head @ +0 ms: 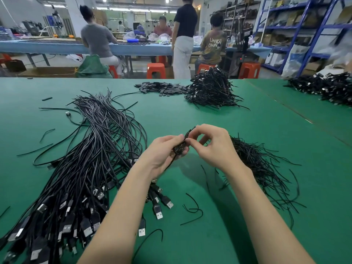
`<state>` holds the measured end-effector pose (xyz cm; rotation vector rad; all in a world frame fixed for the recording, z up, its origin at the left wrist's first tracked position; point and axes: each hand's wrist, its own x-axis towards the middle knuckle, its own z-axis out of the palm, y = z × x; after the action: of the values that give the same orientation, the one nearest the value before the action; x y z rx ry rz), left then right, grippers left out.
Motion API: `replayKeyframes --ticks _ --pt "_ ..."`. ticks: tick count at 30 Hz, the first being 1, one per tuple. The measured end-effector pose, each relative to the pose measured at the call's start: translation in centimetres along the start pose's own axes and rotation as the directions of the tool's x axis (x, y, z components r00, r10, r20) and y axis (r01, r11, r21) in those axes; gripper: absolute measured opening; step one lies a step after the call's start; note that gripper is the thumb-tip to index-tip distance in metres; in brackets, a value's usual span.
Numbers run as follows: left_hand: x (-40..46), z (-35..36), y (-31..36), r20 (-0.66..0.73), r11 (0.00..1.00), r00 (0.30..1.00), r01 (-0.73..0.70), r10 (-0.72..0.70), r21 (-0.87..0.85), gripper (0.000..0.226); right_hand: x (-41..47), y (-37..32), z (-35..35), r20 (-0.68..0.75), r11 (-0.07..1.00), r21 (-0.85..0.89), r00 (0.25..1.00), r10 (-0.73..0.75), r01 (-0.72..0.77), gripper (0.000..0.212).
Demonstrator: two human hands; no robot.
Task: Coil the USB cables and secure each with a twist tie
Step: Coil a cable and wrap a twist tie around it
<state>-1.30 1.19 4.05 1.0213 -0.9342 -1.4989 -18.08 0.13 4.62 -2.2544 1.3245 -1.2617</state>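
Tying looks to be the step in hand: the left hand (165, 153) grips a small coil (180, 147) of black cable above the middle of the desk (266, 130), fingers curled round it, while the right hand (213, 144) pinches a thin black tie (190, 131) that sticks up from the top of the coil. Both hands meet at the coil. My guess is the tie is being wrapped or twisted, so the next move calls for a steady hold on the loops and a few tight turns of the tie ends, then setting the bundle with the finished pile (211, 90) at the far side.

Uncoiled cables (91, 159) lie in a long heap to the left, plugs toward the near edge. Loose ties (261, 164) lie in a heap to the right, just behind the right hand.

How many turns the tie has taken cannot be told; black on black, and fingers cover the knot. The coil's plug is hidden. A tail of cable seems to hang below the left palm, though it merges with shadow. More bundles far right are cut off and blurred.
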Motion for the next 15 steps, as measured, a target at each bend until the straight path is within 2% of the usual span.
replayKeyframes --ticks 2,3,4,5,6,7,8,9,10,11,12,13,14,15 --pt "0.0 0.1 -0.3 -0.008 0.998 0.999 -0.043 0.043 -0.040 0.008 0.1 -0.3 0.5 -0.001 0.994 0.082 0.997 0.071 -0.071 0.017" --pt "0.0 0.3 -0.4 -0.025 0.994 0.996 -0.082 0.081 -0.065 0.004 0.2 -0.6 0.6 0.008 0.970 0.192 0.988 0.152 -0.151 0.019" --pt "0.0 0.5 -0.4 -0.042 0.987 0.990 -0.138 0.135 -0.080 0.004 0.3 -0.7 0.6 0.044 0.891 0.364 0.961 0.274 -0.271 0.020" --pt "0.0 0.7 -0.5 -0.055 0.976 0.977 -0.209 0.206 -0.065 0.008 0.5 -0.8 0.5 0.144 0.708 0.569 0.899 0.415 -0.418 0.020" --pt "0.0 0.8 -0.6 -0.063 0.959 0.958 -0.282 0.281 -0.016 0.011 0.7 -0.9 0.4 0.352 0.378 0.730 0.787 0.507 -0.570 0.015" --pt "0.0 1.0 -0.7 -0.064 0.938 0.936 -0.343 0.346 0.058 0.013 0.6 -1.1 0.4 0.571 -0.007 0.759 0.660 0.488 -0.651 0.010" --pt "-0.1 1.1 -0.8 -0.061 0.918 0.919 -0.381 0.389 0.112 0.014 0.5 -1.2 0.5 0.693 -0.267 0.710 0.579 0.430 -0.652 0.006" --pt "-0.2 1.1 -0.8 -0.066 0.912 0.914 -0.389 0.399 0.134 0.014 0.4 -1.3 0.7 0.731 -0.344 0.679 0.556 0.396 -0.648 0.005" --pt "-0.3 1.1 -0.7 -0.079 0.923 0.923 -0.368 0.377 0.110 0.014 0.3 -1.5 0.8 0.721 -0.282 0.684 0.565 0.400 -0.673 0.005" --pt "-0.3 1.0 -0.7 -0.092 0.941 0.937 -0.332 0.337 0.062 0.013 0.1 -1.5 0.8 0.647 -0.065 0.712 0.618 0.447 -0.699 0.007" --pt "-0.3 0.8 -0.5 -0.100 0.955 0.950 -0.295 0.295 0.008 0.012 0.0 -1.4 0.7 0.498 0.256 0.698 0.710 0.497 -0.669 0.010" --pt "-0.2 0.6 -0.4 -0.106 0.963 0.960 -0.265 0.260 -0.042 0.012 -0.1 -1.4 0.5 0.296 0.579 0.597 0.823 0.484 -0.555 0.015" --pt "-0.2 0.4 -0.2 -0.105 0.967 0.967 -0.242 0.233 -0.086 0.012 -0.1 -1.1 0.3 0.110 0.805 0.441 0.914 0.391 -0.397 0.021" --pt "-0.1 0.3 -0.2 -0.101 0.968 0.972 -0.224 0.214 -0.109 0.012 -0.1 -0.6 0.2 -0.002 0.928 0.286 0.968 0.250 -0.239 0.026"
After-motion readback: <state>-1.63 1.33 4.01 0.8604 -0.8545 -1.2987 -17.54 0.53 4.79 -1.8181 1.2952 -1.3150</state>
